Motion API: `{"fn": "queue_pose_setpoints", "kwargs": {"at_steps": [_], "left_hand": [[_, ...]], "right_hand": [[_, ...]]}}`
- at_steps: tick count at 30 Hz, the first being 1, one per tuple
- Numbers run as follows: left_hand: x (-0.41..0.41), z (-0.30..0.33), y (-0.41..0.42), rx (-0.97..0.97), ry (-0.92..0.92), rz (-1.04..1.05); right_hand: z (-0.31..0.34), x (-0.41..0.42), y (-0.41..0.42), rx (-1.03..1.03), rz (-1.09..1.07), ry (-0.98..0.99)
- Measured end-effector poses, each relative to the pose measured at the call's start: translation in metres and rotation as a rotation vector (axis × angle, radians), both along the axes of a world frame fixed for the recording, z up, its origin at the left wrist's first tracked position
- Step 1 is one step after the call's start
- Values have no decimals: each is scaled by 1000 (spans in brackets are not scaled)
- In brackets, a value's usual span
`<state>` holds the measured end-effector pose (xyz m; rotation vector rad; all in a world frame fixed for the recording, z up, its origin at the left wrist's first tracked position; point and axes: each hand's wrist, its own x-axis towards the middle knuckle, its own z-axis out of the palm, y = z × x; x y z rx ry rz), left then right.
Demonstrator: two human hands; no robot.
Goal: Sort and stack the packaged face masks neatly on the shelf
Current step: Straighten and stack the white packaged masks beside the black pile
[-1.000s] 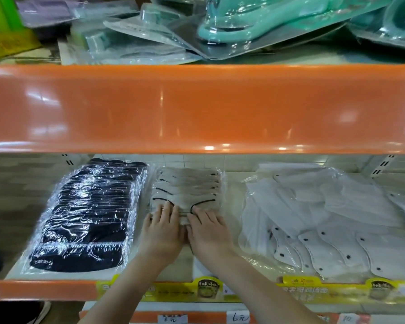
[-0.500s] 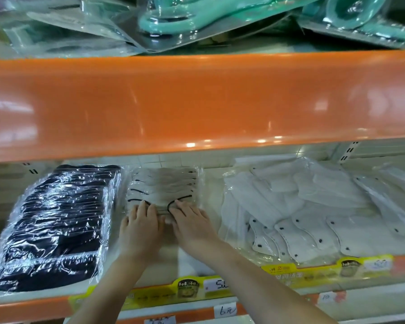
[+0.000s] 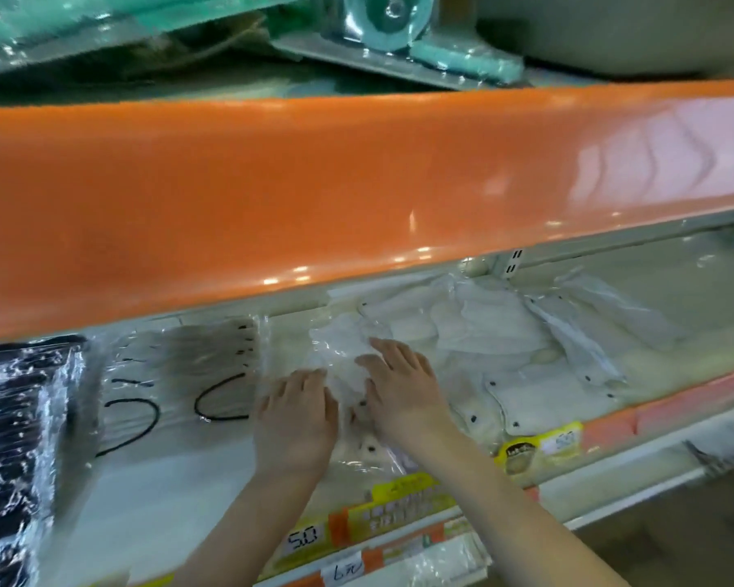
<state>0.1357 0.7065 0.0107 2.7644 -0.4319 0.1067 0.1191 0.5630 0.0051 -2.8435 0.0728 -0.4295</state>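
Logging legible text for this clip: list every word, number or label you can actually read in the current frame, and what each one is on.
"5.0": handwritten white price tag on the shelf's front rail.
"6元": handwritten white tag on the rail of the shelf below.
Yellow promo label on the rail: printed characters, too blurred to read.
Yellow label with round picture: print unreadable.
Pale tag beside it: digits too washed out to be sure.
Mask packages: no readable print.

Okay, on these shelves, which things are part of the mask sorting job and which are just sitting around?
Part of the job:
- white masks, loose pile
- grey masks, stacked
- black masks, stacked
- left hand and right hand, flat on the white pile

Just lying about:
- teal packaged goods on the upper shelf
- price tags
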Motion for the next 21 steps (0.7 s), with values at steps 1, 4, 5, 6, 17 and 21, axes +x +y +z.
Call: {"fn": "queue_pose_setpoints", "kwargs": {"at_steps": [1,4,5,6,17,21], "left_hand": [[-1,0,-14,-1,4,-31],[2,-1,-54,8,-5,-126],[3,-2,-68,3,-1,-149],[4,-3,-81,7,2,-177],[50,-15,-155,210,31,-305],[56,-26,-151,284,4,-285]], "right_hand": [[1,-3,-14,-13,-32,1],[6,-10,-55,-46,-149,59],[7,-11,-69,-62,-176,109],[8,-13,-82,-50,-202,177],[-15,-17,-153,-10,-366,316],[-17,-18,-168,-22,-367,325]]}}
